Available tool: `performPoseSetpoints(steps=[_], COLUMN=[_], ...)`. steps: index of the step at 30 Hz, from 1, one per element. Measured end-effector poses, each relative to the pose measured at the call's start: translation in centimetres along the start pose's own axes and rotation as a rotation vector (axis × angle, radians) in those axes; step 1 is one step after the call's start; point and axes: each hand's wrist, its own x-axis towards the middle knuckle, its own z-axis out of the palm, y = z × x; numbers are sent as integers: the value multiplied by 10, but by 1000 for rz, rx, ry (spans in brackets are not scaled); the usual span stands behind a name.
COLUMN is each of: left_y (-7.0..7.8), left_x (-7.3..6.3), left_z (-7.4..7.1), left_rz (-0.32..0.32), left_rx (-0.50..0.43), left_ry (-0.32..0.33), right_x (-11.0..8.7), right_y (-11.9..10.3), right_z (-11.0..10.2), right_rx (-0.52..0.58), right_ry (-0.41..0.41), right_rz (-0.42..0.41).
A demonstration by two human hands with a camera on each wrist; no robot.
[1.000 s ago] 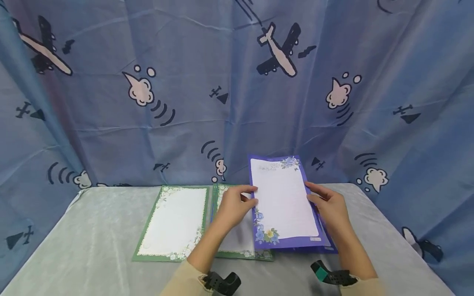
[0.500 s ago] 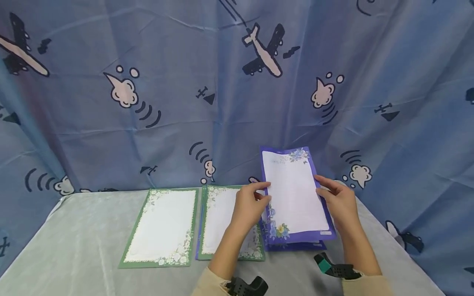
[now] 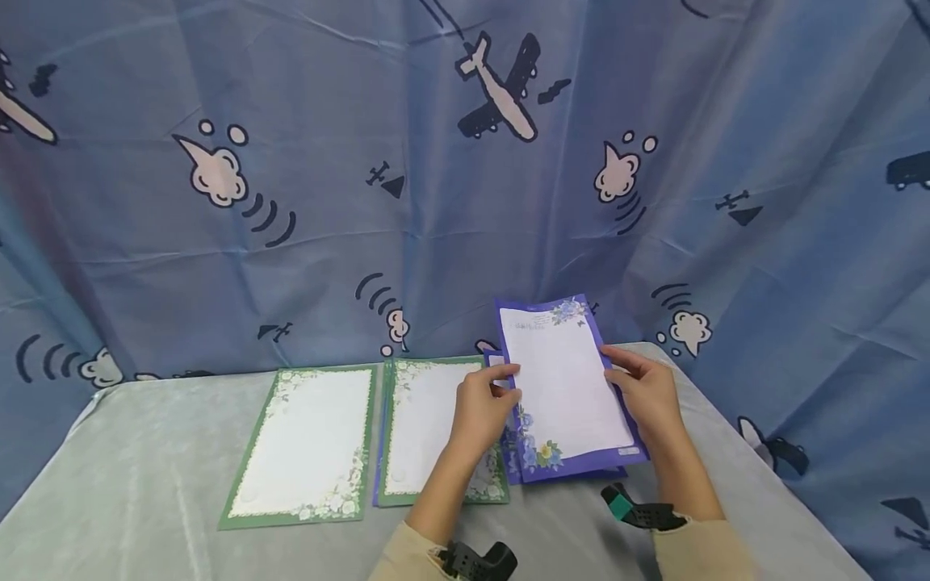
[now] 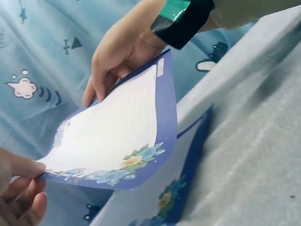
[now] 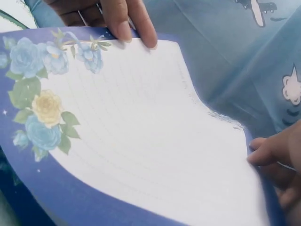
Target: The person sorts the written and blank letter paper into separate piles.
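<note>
Your left hand (image 3: 481,407) and right hand (image 3: 649,395) pinch the purple-bordered floral writing paper (image 3: 570,383) at its nine and three o'clock edges, presumably to support its bowing span above the matching purple-bordered sheet (image 4: 171,172), with a green-bordered floral sheet (image 3: 425,428) toward nine o'clock.

- Left hand (image 4: 19,189): pinches one edge of the upper sheet.
- Right hand (image 4: 124,49): grips the opposite edge.
- Upper sheet (image 4: 115,125): white, purple-bordered, bowed, with blue and yellow flowers.
- Lower sheet (image 4: 184,160): similarly bordered, beneath it, on the grey desk (image 4: 249,136).
- Blue patterned curtain (image 4: 40,61): behind.
</note>
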Motion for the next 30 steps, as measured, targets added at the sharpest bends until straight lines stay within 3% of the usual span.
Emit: performPoseSetpoints(steps=[6,14,21,30], left_y=[-9,-35,-51,-65], left_x=[2,3,1,2], left_z=[5,18,21,24], left_rz=[-10,-68,-52,4], left_rx=[26,103,213,384], left_ry=[18,19,45,11], right_x=[7,10,12,17], right_y=[10,29,45,75], right_z=[5,13,23,33], right_rx=[9,-143,-187,-307], right_ry=[-8,5,-17,17], right_rz=[-4,-43,-51,-187])
